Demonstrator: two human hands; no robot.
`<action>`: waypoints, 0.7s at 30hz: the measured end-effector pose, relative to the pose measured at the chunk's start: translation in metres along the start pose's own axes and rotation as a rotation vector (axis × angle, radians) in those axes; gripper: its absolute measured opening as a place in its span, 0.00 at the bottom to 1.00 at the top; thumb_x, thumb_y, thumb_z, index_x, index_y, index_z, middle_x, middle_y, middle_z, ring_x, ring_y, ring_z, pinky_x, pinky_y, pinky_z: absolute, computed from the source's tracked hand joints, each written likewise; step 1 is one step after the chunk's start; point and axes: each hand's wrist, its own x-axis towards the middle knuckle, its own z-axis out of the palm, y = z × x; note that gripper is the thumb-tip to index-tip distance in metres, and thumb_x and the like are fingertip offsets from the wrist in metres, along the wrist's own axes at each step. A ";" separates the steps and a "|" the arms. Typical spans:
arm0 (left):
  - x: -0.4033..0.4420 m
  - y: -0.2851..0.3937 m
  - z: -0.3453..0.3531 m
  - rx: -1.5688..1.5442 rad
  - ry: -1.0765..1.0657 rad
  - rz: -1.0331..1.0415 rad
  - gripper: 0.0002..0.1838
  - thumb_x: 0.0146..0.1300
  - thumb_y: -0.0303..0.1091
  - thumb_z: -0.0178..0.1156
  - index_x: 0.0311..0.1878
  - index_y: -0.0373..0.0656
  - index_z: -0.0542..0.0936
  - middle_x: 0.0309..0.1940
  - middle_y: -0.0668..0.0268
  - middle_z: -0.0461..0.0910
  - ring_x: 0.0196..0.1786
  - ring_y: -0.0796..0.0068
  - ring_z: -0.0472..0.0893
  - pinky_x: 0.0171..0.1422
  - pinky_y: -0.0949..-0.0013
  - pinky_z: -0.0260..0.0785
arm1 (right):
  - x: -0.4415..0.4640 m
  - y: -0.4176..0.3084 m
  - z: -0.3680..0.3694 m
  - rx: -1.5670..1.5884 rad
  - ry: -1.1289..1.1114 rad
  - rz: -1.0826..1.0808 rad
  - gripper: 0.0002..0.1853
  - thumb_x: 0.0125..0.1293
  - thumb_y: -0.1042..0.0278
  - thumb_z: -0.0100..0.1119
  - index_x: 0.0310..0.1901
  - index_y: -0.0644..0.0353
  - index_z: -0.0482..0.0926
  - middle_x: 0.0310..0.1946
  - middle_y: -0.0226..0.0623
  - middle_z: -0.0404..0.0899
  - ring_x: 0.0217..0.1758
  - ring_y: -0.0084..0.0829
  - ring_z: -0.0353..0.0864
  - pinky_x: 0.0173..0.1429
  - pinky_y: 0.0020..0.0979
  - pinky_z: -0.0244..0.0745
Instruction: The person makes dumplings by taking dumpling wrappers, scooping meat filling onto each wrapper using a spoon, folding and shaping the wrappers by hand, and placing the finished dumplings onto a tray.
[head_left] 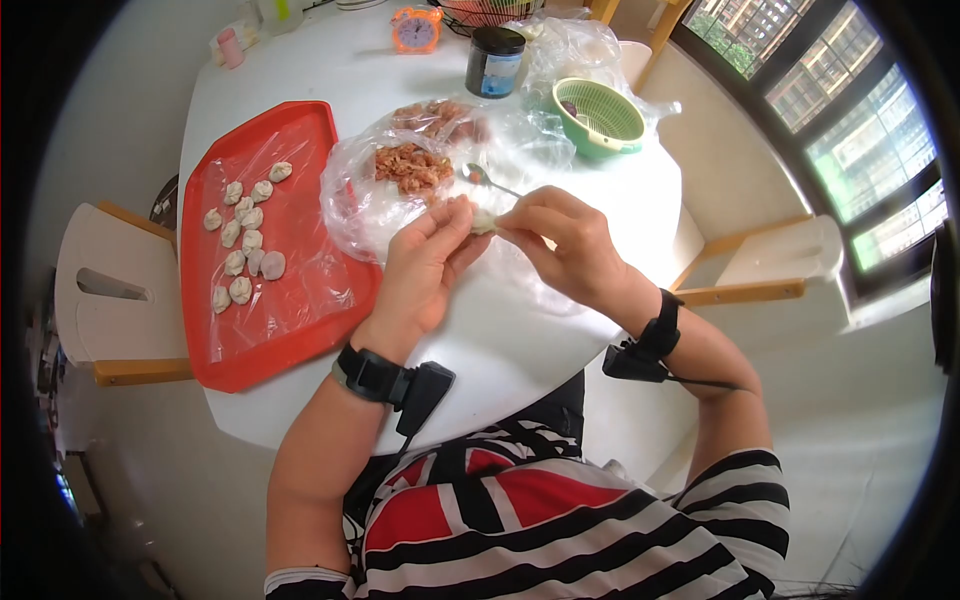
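Note:
Between the fingertips of both hands is a small pale dumpling [482,221]. My left hand [432,252] holds its left side, and my right hand [563,238] pinches its right side. Just beyond them, reddish minced filling [412,168] lies on a clear plastic bag [352,215]. A metal spoon [490,181] rests by the filling, its handle running toward my right hand. To the left, several folded dumplings [252,240] sit on plastic film in a red tray [228,372].
A green basket [600,118], a dark jar [496,62] and an orange clock [416,30] stand toward the far side of the white table [470,375]. Chairs flank it: one at the left [120,290], another at the right [775,262].

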 end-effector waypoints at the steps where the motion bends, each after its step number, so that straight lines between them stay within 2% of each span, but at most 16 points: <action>1: 0.001 -0.002 -0.001 -0.022 0.009 0.017 0.17 0.70 0.31 0.56 0.58 0.35 0.74 0.51 0.61 0.77 0.51 0.74 0.80 0.59 0.74 0.76 | 0.000 -0.001 -0.001 -0.004 -0.006 0.017 0.06 0.56 0.79 0.65 0.37 0.62 0.83 0.31 0.39 0.78 0.31 0.36 0.79 0.35 0.32 0.76; 2: 0.003 -0.004 -0.003 -0.021 0.008 0.017 0.17 0.70 0.31 0.56 0.58 0.35 0.74 0.51 0.61 0.77 0.51 0.74 0.80 0.59 0.74 0.76 | 0.001 -0.003 -0.002 -0.004 -0.004 0.017 0.06 0.56 0.79 0.65 0.37 0.62 0.83 0.31 0.39 0.78 0.31 0.36 0.79 0.35 0.32 0.76; 4: 0.005 -0.006 -0.007 -0.037 0.003 0.004 0.17 0.69 0.29 0.57 0.59 0.36 0.74 0.51 0.63 0.78 0.52 0.76 0.79 0.60 0.74 0.75 | 0.003 -0.007 -0.003 0.087 -0.022 0.223 0.08 0.57 0.80 0.65 0.39 0.65 0.83 0.28 0.37 0.81 0.28 0.26 0.80 0.35 0.26 0.76; 5: 0.006 -0.007 -0.007 -0.037 0.003 0.004 0.17 0.69 0.29 0.57 0.59 0.36 0.74 0.51 0.63 0.78 0.52 0.76 0.79 0.60 0.74 0.75 | 0.003 -0.006 -0.002 0.087 -0.021 0.224 0.08 0.57 0.80 0.65 0.39 0.65 0.83 0.28 0.37 0.81 0.28 0.26 0.80 0.35 0.26 0.76; 7: 0.006 -0.009 -0.007 -0.014 -0.054 0.007 0.17 0.68 0.29 0.58 0.59 0.37 0.74 0.51 0.65 0.78 0.52 0.77 0.79 0.61 0.74 0.73 | 0.003 -0.003 -0.001 0.278 -0.034 0.435 0.06 0.59 0.79 0.63 0.38 0.69 0.82 0.27 0.35 0.82 0.28 0.22 0.79 0.36 0.25 0.76; 8: 0.006 -0.010 -0.007 -0.014 -0.054 0.007 0.17 0.68 0.29 0.58 0.59 0.37 0.74 0.51 0.65 0.78 0.52 0.77 0.79 0.61 0.74 0.73 | 0.004 -0.003 -0.001 0.278 -0.033 0.435 0.06 0.59 0.79 0.63 0.38 0.69 0.82 0.27 0.35 0.82 0.28 0.22 0.79 0.36 0.25 0.76; 10: 0.005 -0.010 -0.005 -0.003 -0.065 0.022 0.17 0.68 0.29 0.59 0.59 0.38 0.75 0.49 0.66 0.79 0.51 0.78 0.78 0.62 0.74 0.71 | 0.006 -0.004 -0.001 0.543 -0.006 0.608 0.06 0.59 0.75 0.64 0.34 0.69 0.82 0.28 0.37 0.83 0.28 0.21 0.80 0.34 0.23 0.77; 13: 0.005 -0.015 -0.004 0.050 -0.039 0.102 0.17 0.67 0.28 0.60 0.59 0.39 0.76 0.49 0.66 0.79 0.50 0.79 0.78 0.62 0.74 0.71 | 0.007 -0.004 -0.001 0.679 -0.031 0.734 0.04 0.60 0.78 0.62 0.35 0.71 0.81 0.27 0.38 0.82 0.29 0.23 0.80 0.37 0.24 0.77; 17: 0.005 -0.019 -0.004 0.079 -0.031 0.153 0.17 0.67 0.26 0.60 0.59 0.38 0.76 0.50 0.66 0.79 0.51 0.79 0.78 0.62 0.74 0.70 | 0.003 0.001 0.006 0.826 0.000 0.816 0.05 0.60 0.79 0.63 0.36 0.71 0.80 0.28 0.39 0.82 0.29 0.25 0.81 0.38 0.24 0.78; 19: 0.007 -0.021 -0.005 0.083 -0.021 0.180 0.17 0.67 0.25 0.59 0.58 0.37 0.76 0.50 0.64 0.80 0.51 0.78 0.78 0.62 0.73 0.71 | 0.002 0.003 0.009 1.017 0.062 0.900 0.06 0.60 0.77 0.65 0.35 0.71 0.80 0.29 0.41 0.83 0.29 0.26 0.84 0.34 0.25 0.81; 21: 0.009 -0.023 -0.007 0.090 -0.023 0.190 0.17 0.67 0.25 0.59 0.58 0.37 0.76 0.51 0.64 0.80 0.51 0.78 0.78 0.61 0.73 0.71 | 0.001 0.004 0.010 1.023 0.048 0.898 0.07 0.60 0.76 0.65 0.36 0.71 0.79 0.29 0.41 0.83 0.30 0.26 0.84 0.34 0.26 0.82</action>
